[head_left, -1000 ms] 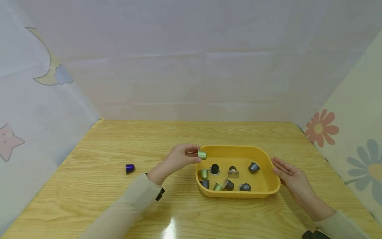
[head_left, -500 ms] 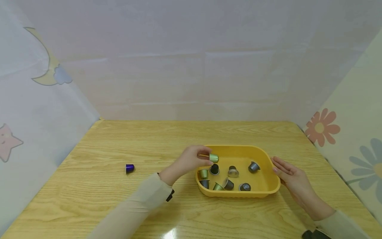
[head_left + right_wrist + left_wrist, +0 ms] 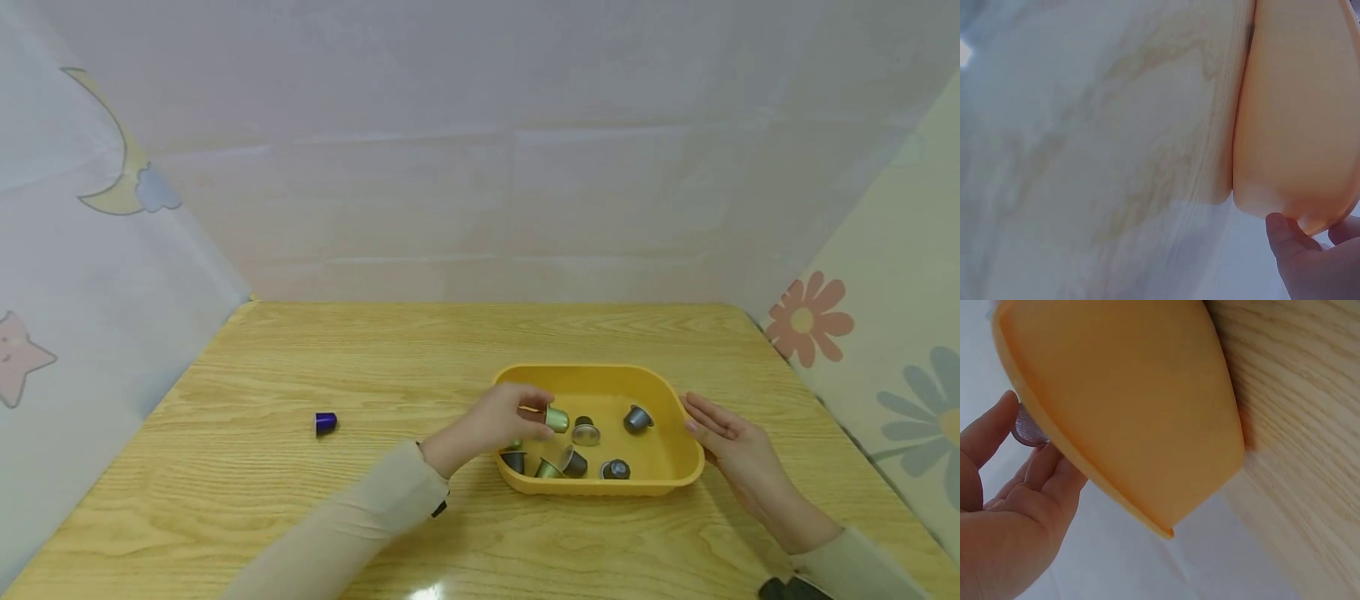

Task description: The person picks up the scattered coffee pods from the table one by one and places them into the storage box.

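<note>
My left hand (image 3: 504, 422) reaches over the left part of a yellow plastic tub (image 3: 600, 488), pinching a light green coffee capsule (image 3: 557, 419) between thumb and fingers. In the left wrist view the capsule's silvery lid (image 3: 1029, 429) shows behind the tub's rim. Several dark grey and green capsules lie inside the tub, among them a grey capsule (image 3: 637, 419) at the right; my left hand covers some of the others. My right hand (image 3: 742, 462) rests with extended fingers against the tub's right end; the right wrist view shows its fingertips at the outer wall (image 3: 1297, 125).
A dark blue capsule (image 3: 326, 423) lies on its side on the wooden table (image 3: 187, 483), well left of the tub. Pale printed walls (image 3: 480, 208) stand along the back and both sides of the table.
My left hand has carried the green capsule rightward and lower, from the tub's left rim to over its inside. My right hand and the tub have stayed put.
</note>
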Motion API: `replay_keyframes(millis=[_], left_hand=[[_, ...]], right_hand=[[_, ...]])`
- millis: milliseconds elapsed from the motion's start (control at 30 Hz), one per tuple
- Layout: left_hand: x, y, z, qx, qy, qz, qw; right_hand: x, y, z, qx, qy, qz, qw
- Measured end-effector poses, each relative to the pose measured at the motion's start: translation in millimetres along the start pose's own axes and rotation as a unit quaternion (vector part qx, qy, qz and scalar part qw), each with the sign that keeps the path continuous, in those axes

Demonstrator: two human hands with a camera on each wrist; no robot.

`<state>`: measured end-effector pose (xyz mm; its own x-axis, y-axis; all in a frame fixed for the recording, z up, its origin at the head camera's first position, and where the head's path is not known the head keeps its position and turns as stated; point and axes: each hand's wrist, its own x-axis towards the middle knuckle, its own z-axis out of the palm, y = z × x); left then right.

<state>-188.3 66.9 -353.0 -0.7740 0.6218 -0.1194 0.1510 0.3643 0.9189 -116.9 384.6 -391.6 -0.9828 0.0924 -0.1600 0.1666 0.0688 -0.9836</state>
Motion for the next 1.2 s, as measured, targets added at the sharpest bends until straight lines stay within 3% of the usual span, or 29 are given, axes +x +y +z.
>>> replay_keyframes(millis=[233,433,667,867,1000,1200], left_hand=[[0.8,-1.7,4.2,0.0,-0.003,-0.009,1.0],[-6.5,-7.7,-9.5,0.016,0.016,0.001,0.9997],[-29.4,-17.9,-32.9,0.028,0.08,0.024,0.9961],[-50.6,-29.7,-50.4,0.029,0.128,0.008,0.9913],[-62.7,-33.5,-59.8,0.06,0.158,-0.006,0.9855],[-81.1,-34.0,-74.3,0.092,0.179,-0.022,0.9793]], right_hand=[[0.1,0.5,0.4,0.011,0.002,0.005,1.0],[0.3,0.2,1.5,0.019,0.0,0.001,1.0],[-0.1,1.3,0.3,0.02,0.004,0.001,1.0],[1.1,2.5,-1.8,0.021,0.002,-0.002,1.0],[1.9,3.2,-2.8,0.026,0.002,0.0,1.0],[2.2,4.0,-3.8,0.037,-0.006,-0.002,0.999]])
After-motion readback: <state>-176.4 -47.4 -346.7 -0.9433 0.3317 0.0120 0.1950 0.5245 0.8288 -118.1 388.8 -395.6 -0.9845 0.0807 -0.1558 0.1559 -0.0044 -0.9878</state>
